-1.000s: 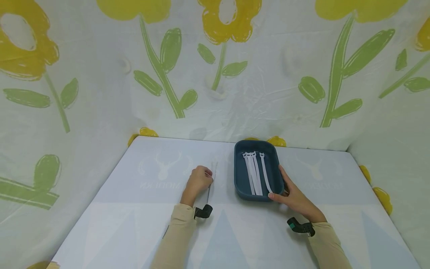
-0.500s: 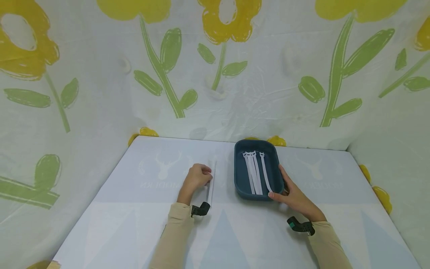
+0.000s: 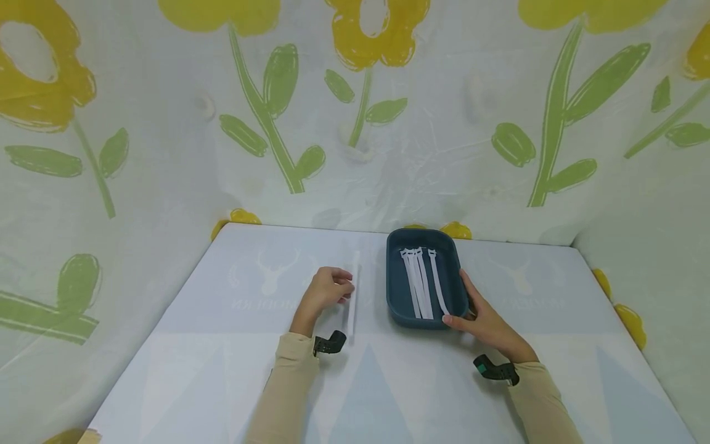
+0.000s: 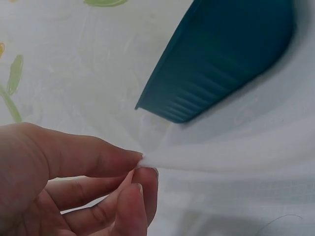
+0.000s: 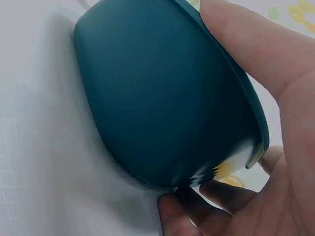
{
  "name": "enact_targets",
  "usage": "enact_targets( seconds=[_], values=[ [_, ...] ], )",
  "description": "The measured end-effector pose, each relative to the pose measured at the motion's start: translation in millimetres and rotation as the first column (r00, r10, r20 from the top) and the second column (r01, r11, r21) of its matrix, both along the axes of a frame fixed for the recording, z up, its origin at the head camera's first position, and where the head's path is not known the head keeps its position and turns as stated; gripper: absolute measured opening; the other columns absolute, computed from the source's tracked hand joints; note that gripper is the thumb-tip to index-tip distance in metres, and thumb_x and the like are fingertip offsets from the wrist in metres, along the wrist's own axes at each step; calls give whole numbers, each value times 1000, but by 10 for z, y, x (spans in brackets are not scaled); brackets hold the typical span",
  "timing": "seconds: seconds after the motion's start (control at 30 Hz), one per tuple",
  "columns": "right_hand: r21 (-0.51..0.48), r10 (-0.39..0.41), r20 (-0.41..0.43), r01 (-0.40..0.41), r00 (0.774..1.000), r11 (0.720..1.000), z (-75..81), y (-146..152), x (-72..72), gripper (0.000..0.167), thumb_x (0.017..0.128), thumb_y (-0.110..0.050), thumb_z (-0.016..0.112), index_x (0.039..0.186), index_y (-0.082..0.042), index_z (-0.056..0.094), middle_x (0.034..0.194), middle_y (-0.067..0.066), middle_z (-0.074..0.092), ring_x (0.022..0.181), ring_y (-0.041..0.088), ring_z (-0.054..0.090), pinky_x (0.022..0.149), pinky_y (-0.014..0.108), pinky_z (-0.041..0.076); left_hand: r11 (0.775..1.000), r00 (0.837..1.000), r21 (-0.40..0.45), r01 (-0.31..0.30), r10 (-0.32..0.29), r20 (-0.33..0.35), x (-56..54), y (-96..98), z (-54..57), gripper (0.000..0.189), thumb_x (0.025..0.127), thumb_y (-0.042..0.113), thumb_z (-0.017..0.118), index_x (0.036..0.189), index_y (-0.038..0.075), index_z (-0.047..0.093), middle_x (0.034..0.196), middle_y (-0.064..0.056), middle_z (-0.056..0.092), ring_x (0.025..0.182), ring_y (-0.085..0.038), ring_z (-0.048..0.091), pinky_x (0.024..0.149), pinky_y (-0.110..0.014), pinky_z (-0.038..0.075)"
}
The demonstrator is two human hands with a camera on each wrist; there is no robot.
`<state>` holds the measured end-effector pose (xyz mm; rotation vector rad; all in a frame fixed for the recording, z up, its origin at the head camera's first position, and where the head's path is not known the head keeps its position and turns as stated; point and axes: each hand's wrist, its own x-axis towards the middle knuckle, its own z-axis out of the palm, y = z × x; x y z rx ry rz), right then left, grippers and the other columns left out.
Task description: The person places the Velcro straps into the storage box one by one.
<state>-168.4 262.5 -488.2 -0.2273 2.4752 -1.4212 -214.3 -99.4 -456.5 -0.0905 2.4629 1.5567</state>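
Observation:
My left hand (image 3: 324,290) is above the table, left of the bin, pinching a white cable tie (image 3: 352,311) between thumb and fingertips. In the left wrist view the flat white cable tie (image 4: 236,153) runs off to the right from the fingertips, blurred. My right hand (image 3: 490,333) grips the near right corner of a dark teal plastic bin (image 3: 424,324). Its thumb lies over the rim and its fingers reach round the outer wall, as the right wrist view shows. Inside the bin several white cable ties (image 3: 423,287) lie side by side, a single one (image 3: 437,283) apart at the right.
The white table (image 3: 249,382) bears a pale blue print. A flowered cloth (image 3: 432,166) hangs behind it and at both sides. Each wrist wears a small black camera.
My left hand has shifted slightly up, and the cable tie it pinches has turned from edge-on to show its flat face. The right hand and the bin keep their place.

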Motion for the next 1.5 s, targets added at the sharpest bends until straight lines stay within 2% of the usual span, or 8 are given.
enact_targets(
  seconds=[0.17, 0.4, 0.77, 1.13, 1.5],
  values=[
    [4, -2, 9, 2, 1000, 1000, -3, 2, 5, 114, 93, -36, 76, 163, -40, -14, 175, 20, -2, 156, 50, 22, 119, 63, 34, 999, 1000, 46, 7, -7, 11, 13, 2, 3, 26, 92, 5, 68, 117, -3, 71, 104, -16, 74, 79, -16, 71, 70, -29, 63],
    [-13, 7, -5, -7, 1000, 1000, -9, 11, 4, 114, 93, -34, 77, 164, -40, -13, 174, 20, -1, 156, 50, 22, 120, 64, 34, 995, 1000, 101, 16, -15, -15, 31, -12, 50, 28, 94, 7, 70, 120, -4, 69, 110, -18, 74, 81, -17, 72, 72, -30, 63],
    [-24, 23, -5, -24, 1000, 999, -22, 1, 1, 113, 94, -33, 75, 165, -35, -13, 174, 22, -1, 156, 50, 22, 120, 66, 32, 989, 999, 148, 10, -3, -44, 47, -14, 84, 30, 95, 6, 70, 122, -5, 69, 105, -17, 75, 79, -15, 72, 71, -31, 63],
    [-20, 14, -17, -15, 1000, 1000, -18, 20, -8, 113, 94, -33, 75, 165, -36, -13, 174, 22, 0, 156, 50, 22, 120, 66, 32, 977, 999, 209, 29, -19, -51, 9, 35, 189, 33, 95, 8, 71, 126, -3, 68, 106, -16, 75, 80, -12, 71, 74, -30, 63],
    [-12, 4, -3, -4, 1000, 1000, -28, 12, -11, 114, 93, -36, 76, 164, -38, -13, 174, 20, -1, 156, 51, 21, 120, 66, 32, 973, 998, 230, 30, -17, -57, -37, 112, 280, 33, 94, 10, 72, 126, 0, 70, 110, -16, 75, 82, -13, 71, 78, -32, 64]
  ],
)
